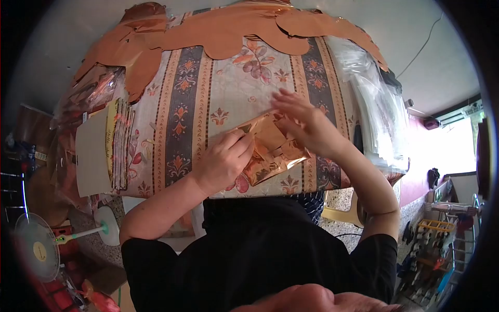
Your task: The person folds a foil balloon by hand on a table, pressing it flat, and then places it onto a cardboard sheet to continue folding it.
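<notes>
A folded piece of shiny copper-coloured foil (275, 143) lies near the front edge of the table, creased into overlapping flaps. My left hand (226, 158) is closed on its left edge, thumb and fingers pinched together. Over the upper right part of the foil hovers my right hand (306, 125), its fingers stretched out and slightly blurred, holding nothing. Beneath it all is a patterned tablecloth (228, 78) with striped bands and flowers.
Flat copper-coloured foil shapes (228, 34) with rounded edges spread across the far side. Clear plastic bags (374, 114) lie piled at right. At left stand a stack of printed packets (122, 145) and a pale card (93, 156). A fan (39, 249) is beside the table.
</notes>
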Action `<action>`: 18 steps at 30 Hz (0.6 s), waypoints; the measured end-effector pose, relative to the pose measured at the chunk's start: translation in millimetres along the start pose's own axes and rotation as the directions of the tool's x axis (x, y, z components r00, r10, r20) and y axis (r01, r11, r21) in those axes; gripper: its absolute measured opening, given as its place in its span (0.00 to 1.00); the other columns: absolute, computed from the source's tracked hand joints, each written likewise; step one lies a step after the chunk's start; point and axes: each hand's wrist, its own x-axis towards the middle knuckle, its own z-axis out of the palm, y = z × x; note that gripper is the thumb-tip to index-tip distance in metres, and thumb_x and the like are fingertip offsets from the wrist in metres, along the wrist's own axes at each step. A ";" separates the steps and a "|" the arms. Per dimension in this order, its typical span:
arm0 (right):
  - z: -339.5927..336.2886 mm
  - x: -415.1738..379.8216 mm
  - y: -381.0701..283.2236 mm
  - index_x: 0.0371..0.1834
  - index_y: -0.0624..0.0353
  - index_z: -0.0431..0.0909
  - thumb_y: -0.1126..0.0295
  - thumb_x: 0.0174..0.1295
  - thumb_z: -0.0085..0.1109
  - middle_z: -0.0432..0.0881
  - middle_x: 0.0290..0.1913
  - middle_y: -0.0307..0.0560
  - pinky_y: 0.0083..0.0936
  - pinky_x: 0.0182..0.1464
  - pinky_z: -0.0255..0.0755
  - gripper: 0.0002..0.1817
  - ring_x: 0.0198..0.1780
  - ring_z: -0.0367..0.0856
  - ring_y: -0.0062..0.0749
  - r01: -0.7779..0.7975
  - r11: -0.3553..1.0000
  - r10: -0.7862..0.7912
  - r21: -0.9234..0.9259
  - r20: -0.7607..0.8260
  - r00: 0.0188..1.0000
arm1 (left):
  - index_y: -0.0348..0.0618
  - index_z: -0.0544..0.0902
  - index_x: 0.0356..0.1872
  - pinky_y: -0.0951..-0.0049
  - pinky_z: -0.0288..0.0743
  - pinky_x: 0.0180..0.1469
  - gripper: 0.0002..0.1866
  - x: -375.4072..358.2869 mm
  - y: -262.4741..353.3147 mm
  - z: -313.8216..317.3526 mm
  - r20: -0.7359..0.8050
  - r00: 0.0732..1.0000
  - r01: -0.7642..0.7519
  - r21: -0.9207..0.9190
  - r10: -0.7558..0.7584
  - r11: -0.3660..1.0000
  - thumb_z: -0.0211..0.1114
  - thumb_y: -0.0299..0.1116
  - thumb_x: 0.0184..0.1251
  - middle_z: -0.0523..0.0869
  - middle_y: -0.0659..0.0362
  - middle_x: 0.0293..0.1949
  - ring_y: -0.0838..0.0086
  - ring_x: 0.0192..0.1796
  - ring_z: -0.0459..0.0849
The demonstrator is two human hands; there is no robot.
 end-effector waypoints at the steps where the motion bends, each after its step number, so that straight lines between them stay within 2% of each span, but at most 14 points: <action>1: 5.9 -0.1 -3.4 0.66 0.66 0.71 0.72 0.68 0.52 0.72 0.67 0.62 0.40 0.74 0.58 0.23 0.73 0.64 0.53 -0.006 1.000 0.006 0.001 -0.003 1.000 | 0.31 0.83 0.44 0.65 0.74 0.60 0.17 0.1 0.2 0.1 0.003 1.000 -0.004 -0.004 0.004 1.000 0.60 0.29 0.55 0.82 0.53 0.51 0.63 0.57 0.76; 3: 18.1 -2.6 -6.8 0.71 0.66 0.64 0.68 0.70 0.50 0.62 0.74 0.61 0.44 0.78 0.46 0.27 0.79 0.51 0.53 0.013 0.989 0.013 -0.150 0.170 0.985 | 0.31 0.83 0.44 0.65 0.74 0.60 0.16 0.7 -1.1 0.0 -0.006 1.000 -0.022 -0.008 0.022 1.000 0.60 0.29 0.55 0.82 0.52 0.50 0.63 0.57 0.77; 4: 20.5 -4.9 -4.9 0.74 0.65 0.59 0.64 0.71 0.48 0.57 0.77 0.59 0.44 0.79 0.42 0.31 0.79 0.49 0.52 0.042 0.975 0.014 -0.220 0.247 0.969 | 0.31 0.83 0.44 0.65 0.74 0.60 0.16 0.2 -1.1 0.3 -0.004 1.000 -0.019 -0.008 0.019 1.000 0.60 0.29 0.55 0.82 0.52 0.50 0.63 0.57 0.77; 8: 29.4 -15.1 -2.3 0.75 0.65 0.57 0.62 0.71 0.47 0.55 0.78 0.58 0.43 0.79 0.40 0.32 0.80 0.47 0.50 0.074 0.944 -0.001 -0.322 0.221 0.975 | 0.31 0.83 0.44 0.66 0.76 0.57 0.16 0.1 -1.8 -0.9 0.008 1.000 -0.020 -0.009 0.020 1.000 0.60 0.28 0.56 0.83 0.52 0.50 0.63 0.56 0.78; 10: 33.3 -19.0 2.5 0.75 0.66 0.58 0.55 0.71 0.47 0.59 0.76 0.58 0.43 0.79 0.42 0.34 0.80 0.51 0.47 0.106 0.914 -0.045 -0.391 0.160 0.986 | 0.31 0.84 0.44 0.67 0.78 0.56 0.16 1.0 -1.9 -0.2 -0.005 0.999 -0.032 -0.018 0.032 0.999 0.62 0.28 0.55 0.83 0.52 0.50 0.63 0.55 0.80; 13: 34.3 -20.4 2.1 0.75 0.66 0.58 0.55 0.71 0.46 0.58 0.77 0.57 0.43 0.79 0.41 0.34 0.80 0.50 0.47 0.099 0.908 -0.041 -0.406 0.150 0.988 | 0.31 0.83 0.47 0.65 0.76 0.59 0.18 0.2 2.3 -1.1 0.018 1.000 0.003 -0.074 -0.002 0.997 0.64 0.33 0.60 0.83 0.51 0.52 0.61 0.58 0.78; 15: 34.8 -20.3 2.6 0.74 0.66 0.58 0.55 0.71 0.46 0.58 0.77 0.57 0.42 0.79 0.40 0.34 0.80 0.50 0.47 0.099 0.916 -0.046 -0.389 0.143 0.989 | 0.28 0.80 0.52 0.62 0.69 0.66 0.24 -0.4 14.8 -8.5 0.075 0.991 0.124 -0.165 -0.113 0.978 0.64 0.40 0.65 0.80 0.47 0.57 0.58 0.65 0.74; 18: 28.0 -18.7 2.4 0.75 0.66 0.58 0.58 0.70 0.46 0.56 0.77 0.58 0.43 0.80 0.38 0.33 0.80 0.48 0.47 0.083 0.939 -0.023 -0.334 0.179 0.984 | 0.28 0.79 0.55 0.60 0.65 0.70 0.28 -4.5 26.2 -9.4 0.106 0.982 0.175 -0.192 -0.156 0.966 0.64 0.45 0.67 0.79 0.45 0.61 0.56 0.69 0.70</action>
